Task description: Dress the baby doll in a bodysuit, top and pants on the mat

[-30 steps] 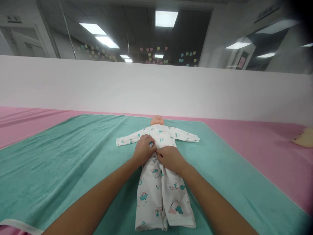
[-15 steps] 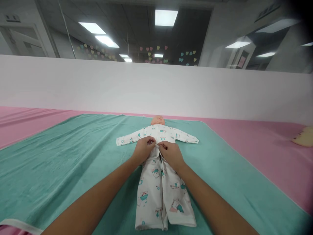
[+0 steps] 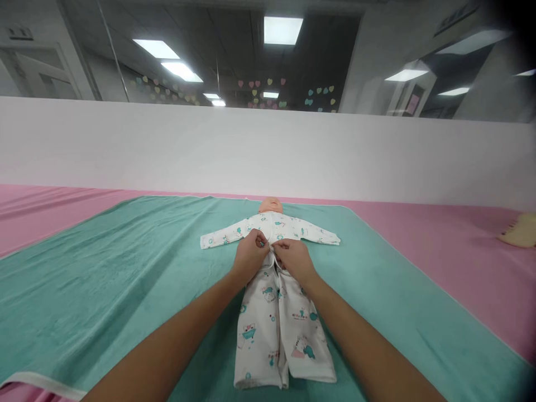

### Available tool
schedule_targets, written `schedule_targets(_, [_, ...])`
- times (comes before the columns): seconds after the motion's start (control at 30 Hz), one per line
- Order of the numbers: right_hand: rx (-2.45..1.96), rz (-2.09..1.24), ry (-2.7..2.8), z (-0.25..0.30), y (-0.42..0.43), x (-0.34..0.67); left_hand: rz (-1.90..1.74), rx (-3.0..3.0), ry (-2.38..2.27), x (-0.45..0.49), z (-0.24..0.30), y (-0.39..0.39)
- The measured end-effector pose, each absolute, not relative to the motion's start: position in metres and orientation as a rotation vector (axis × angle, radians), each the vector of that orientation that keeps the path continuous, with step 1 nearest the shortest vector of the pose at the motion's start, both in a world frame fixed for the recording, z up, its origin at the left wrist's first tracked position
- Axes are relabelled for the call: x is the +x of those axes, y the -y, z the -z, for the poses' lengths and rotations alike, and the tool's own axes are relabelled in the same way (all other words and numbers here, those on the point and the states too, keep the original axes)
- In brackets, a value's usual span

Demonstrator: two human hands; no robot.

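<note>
A baby doll (image 3: 271, 205) lies on its back with its head at the far end and its sleeved arms spread sideways. It wears a white romper (image 3: 259, 335) printed with small teal and pink animals, its two legs stretched toward me. At the waist, my left hand (image 3: 251, 254) pinches the left side of the romper's front opening. Just to the right, my right hand (image 3: 295, 259) pinches the other edge, fingertips close to those of the left. Below the hands the front parts in a narrow gap. Whatever fastener lies between the fingertips is too small to make out.
Under the doll spreads a teal blanket (image 3: 138, 279) with white edging, over a pink sheet (image 3: 452, 251). A low white wall (image 3: 251, 151) stands behind, with dark glass above it. A yellowish object (image 3: 519, 230) sits at the far right edge.
My left hand has shifted slightly up and right, and its fingers stand more upright. My right hand has barely moved. The romper's left leg has shifted a little to the right.
</note>
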State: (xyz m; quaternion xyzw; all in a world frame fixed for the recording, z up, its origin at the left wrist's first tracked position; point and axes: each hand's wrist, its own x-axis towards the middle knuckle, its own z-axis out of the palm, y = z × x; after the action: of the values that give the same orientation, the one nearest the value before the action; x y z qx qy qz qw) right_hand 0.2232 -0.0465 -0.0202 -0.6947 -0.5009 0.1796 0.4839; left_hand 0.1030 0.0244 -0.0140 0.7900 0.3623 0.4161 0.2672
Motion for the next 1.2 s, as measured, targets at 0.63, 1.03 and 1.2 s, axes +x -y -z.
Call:
schedule_targets(0.63, [-1.440,-0.784,1.040,0.0141,0.0494,0.2284,-1.140,2.197,-1.021,0.1013,0.0183,-0.0201])
schedule_targets(1.03, [-1.433,-0.808,1.021,0.0140,0.0495,0.2283,-1.122,2.175,-1.039,0.1016,0.0160,-0.0171])
schedule_targets(1.2, [-1.430,-0.812,1.016,0.0144,0.0493,0.2274,-1.124,2.155,-1.025,0.1037,0.0169,-0.0191])
